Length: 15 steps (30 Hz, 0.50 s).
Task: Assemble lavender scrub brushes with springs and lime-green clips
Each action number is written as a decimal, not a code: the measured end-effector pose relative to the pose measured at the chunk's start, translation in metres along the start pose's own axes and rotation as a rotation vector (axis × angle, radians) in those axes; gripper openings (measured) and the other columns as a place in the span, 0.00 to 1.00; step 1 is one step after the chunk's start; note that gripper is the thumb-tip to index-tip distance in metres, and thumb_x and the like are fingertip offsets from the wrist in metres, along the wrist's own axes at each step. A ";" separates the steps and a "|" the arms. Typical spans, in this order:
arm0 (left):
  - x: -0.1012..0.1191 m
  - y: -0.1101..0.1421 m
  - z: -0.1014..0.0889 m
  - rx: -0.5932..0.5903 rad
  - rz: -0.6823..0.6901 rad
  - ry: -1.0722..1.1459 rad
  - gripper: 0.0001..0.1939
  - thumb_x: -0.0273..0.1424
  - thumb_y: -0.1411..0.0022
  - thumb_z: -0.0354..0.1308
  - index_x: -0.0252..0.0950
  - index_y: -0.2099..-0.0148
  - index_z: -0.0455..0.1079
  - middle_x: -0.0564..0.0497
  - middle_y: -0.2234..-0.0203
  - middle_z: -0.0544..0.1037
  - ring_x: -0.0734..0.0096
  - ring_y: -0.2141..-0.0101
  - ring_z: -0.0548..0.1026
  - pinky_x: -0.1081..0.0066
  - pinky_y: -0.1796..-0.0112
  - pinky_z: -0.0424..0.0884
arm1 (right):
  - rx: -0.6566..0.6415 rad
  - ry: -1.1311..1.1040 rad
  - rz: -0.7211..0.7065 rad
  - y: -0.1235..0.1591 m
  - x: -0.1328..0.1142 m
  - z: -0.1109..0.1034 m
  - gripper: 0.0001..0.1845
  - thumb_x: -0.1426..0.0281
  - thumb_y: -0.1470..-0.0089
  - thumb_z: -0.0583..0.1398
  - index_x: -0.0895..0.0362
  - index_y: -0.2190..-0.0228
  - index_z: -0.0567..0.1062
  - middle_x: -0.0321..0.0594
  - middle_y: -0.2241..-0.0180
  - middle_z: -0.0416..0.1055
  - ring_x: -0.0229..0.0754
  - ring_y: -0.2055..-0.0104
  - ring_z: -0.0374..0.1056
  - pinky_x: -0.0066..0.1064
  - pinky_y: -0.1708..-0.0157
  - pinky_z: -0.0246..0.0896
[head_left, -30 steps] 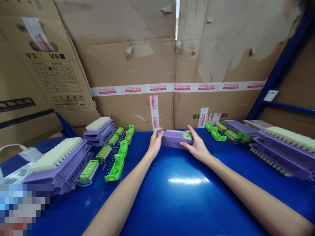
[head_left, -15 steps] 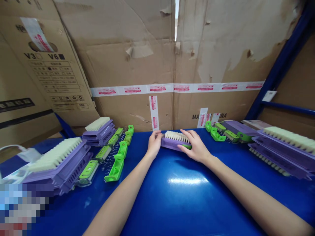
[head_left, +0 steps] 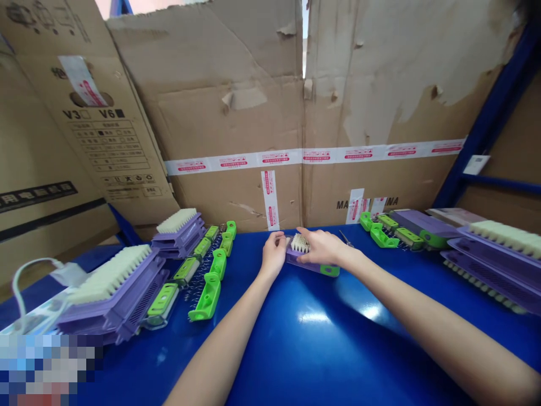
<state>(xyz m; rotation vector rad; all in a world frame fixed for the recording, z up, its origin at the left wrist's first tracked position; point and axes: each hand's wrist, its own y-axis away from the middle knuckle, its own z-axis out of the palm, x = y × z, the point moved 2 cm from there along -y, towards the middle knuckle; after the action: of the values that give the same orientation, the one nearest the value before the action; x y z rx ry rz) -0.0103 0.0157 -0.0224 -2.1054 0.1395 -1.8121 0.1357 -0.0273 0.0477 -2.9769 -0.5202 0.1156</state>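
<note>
Head cam: R hand point(head_left: 323, 247) arched, clamped on purple brush point(head_left: 310, 267); L hand point(head_left: 274, 254) curled alongside, grip unclear.

A right hand point(head_left: 323, 246) covered the middle of a brush point(head_left: 310, 266), hiding many of its bristles point(head_left: 299, 243). Beyond the hand, a thin object point(head_left: 345, 238) was too small to identify. The right edge cropped a purple stack point(head_left: 490, 261), tape point(head_left: 355, 206) masked lettering point(head_left: 342, 205) and a pixelated patch point(head_left: 46, 369) obscured the lower-left corner.

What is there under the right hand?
The right hand lies across a purple brush; some pale bristles and a green end show. What the palm covers between them cannot be seen.
</note>
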 end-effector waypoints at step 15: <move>0.010 0.009 0.002 0.056 0.020 -0.127 0.10 0.38 0.38 0.47 0.37 0.64 0.63 0.52 0.75 0.72 0.72 0.75 0.71 0.72 0.70 0.65 | 0.136 0.186 0.498 0.016 0.166 -0.094 0.50 0.41 0.58 0.56 0.54 0.39 0.53 0.60 0.51 0.67 0.62 0.54 0.65 0.40 0.67 0.55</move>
<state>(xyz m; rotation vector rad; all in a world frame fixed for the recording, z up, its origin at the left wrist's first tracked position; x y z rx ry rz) -0.0051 0.0044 -0.0163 -2.1638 0.0758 -1.6462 0.3058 0.0054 0.1301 -2.8721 0.2454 -0.0802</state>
